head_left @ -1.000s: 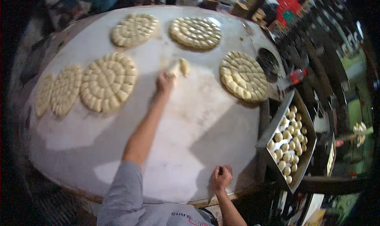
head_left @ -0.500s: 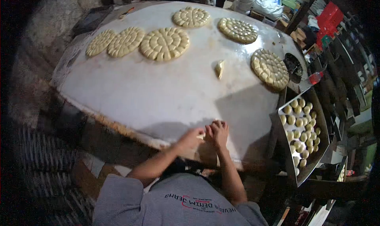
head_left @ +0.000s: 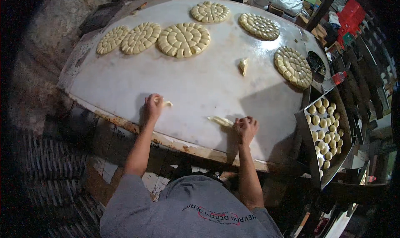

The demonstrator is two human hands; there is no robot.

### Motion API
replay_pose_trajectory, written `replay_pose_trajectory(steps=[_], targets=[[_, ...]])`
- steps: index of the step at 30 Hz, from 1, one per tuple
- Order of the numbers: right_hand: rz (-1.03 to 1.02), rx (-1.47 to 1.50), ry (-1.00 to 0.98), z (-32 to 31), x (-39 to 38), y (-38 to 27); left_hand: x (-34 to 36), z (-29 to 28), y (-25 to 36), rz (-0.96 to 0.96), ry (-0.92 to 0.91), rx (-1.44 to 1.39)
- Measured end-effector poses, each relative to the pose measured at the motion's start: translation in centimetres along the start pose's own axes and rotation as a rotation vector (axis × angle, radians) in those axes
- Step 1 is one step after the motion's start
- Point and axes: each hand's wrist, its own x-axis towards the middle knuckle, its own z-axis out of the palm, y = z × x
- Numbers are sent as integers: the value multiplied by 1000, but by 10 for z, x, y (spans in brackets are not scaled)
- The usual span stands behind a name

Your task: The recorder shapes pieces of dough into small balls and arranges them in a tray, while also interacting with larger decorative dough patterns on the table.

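1. Nearest you, at the near edge of the white table (head_left: pixel 125 84), your right hand (head_left: pixel 246 127) rests knuckles-up with its fingers curled together, pressing down on one end of a pale dough strip (head_left: pixel 221 121) that lies flat just to its left.
2. Your left hand (head_left: pixel 152 106) sits a little farther in along the same near edge, fingers closed in a pinch on a small dough piece (head_left: pixel 166 103) whose tip pokes out to the right.
3. At the table's near right corner a metal tray (head_left: pixel 308 142) holds rows of small round dough balls (head_left: pixel 324 127), apparently stock left to shape.
4. Mid-table, toward the right, a lone dough lump (head_left: pixel 243 66) lies apart from everything else.
5. Along the far and right edges lie six finished-looking round patterned dough discs (head_left: pixel 183 39), two of them overlapping at the far left corner.
6. Judging from that, several discs are done and you seem to be at the start of another, with most of its strips left to roll.
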Motion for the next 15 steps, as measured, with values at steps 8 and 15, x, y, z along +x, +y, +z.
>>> replay_pose_trajectory(steps=[8,15], targets=[[176,-90,-103,58,44,-70,39,48,31,-86,-135,168],[-42,-101,-301,4,-53,-59,-14,-33,-3,299,-336,176]])
